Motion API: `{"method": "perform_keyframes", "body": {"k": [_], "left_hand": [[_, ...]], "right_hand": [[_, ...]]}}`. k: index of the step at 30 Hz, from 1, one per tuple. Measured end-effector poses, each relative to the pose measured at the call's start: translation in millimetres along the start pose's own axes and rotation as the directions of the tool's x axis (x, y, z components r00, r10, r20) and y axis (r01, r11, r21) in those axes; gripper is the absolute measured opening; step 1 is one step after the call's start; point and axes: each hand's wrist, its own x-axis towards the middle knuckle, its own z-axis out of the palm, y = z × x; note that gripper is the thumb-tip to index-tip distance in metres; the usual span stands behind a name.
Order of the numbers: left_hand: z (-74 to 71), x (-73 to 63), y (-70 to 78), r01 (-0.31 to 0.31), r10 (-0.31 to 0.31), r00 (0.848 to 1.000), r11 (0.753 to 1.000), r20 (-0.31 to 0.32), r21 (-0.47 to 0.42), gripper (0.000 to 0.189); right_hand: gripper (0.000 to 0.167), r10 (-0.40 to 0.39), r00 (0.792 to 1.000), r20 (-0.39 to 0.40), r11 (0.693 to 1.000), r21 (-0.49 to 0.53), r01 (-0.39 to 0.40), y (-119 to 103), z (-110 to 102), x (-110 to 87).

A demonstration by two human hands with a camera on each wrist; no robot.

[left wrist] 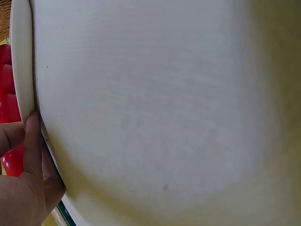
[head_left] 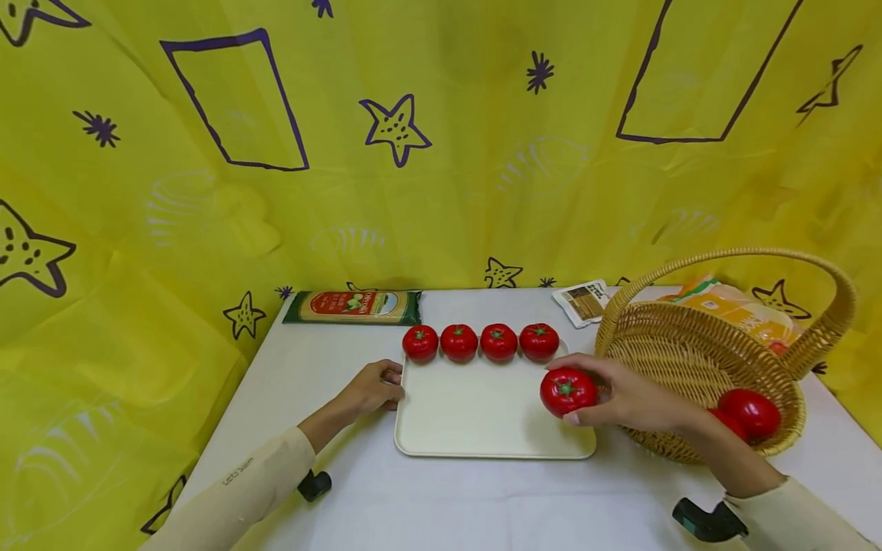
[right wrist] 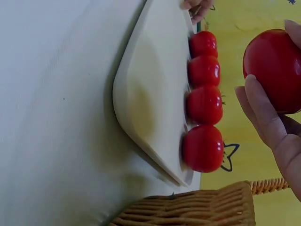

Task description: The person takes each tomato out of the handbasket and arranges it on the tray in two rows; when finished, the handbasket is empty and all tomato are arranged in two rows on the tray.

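The step in hand seems to be setting a tomato (head_left: 568, 391) on the tray (head_left: 468, 417): the right hand's (head_left: 630, 394) thumb and fingers curve round it above the tray, the left hand (head_left: 375, 387) pinches the tray's edge, and a row of four more (head_left: 498, 343) sits ahead, between the hands. The next move probably calls for lowering it nearer than that row, then loosening the right hand's grip.

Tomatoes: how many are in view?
7: four tomatoes in a row along the far edge of the tray, one tomato in the right hand, and two tomatoes in the basket, where more may be hidden.
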Motion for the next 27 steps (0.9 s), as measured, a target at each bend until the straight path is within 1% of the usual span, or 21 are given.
{"method": "perform_keyframes", "body": {"k": [6, 13, 16, 24, 27], "left_hand": [[0.9, -1.0, 1.8, -0.002, 0.002, 1.0, 1.0, -0.006, 0.004, 0.045], [1.1, -1.0, 1.1, -0.01, 0.01, 1.0, 1.0, -0.006, -0.001, 0.045], [0.7, -0.9, 0.4, -0.02, 0.02, 1.0, 1.0, -0.001, -0.003, 0.046], [0.1, -0.1, -1.3, -0.029, 0.029, 1.0, 1.0, -0.003, -0.007, 0.049], [0.2, -0.6, -1.1, -0.031, 0.031, 1.0, 1.0, -0.006, -0.008, 0.049]], "right_hand": [[0.057, 0.036, 0.999, 0.041, 0.997, 0.066, -0.038, -1, 9, 3.9], [0.054, -0.005, 0.999, 0.044, 0.997, 0.08, 0.002, -3, 18, 9.3], [0.054, 0.001, 0.999, 0.04, 0.996, 0.088, -0.005, -3, 22, 11.2], [0.051, -0.027, 0.999, 0.03, 0.995, 0.101, 0.023, 0, 32, 16.4], [0.051, -0.016, 0.999, 0.036, 0.995, 0.101, 0.013, 2, 33, 18.2]]}}
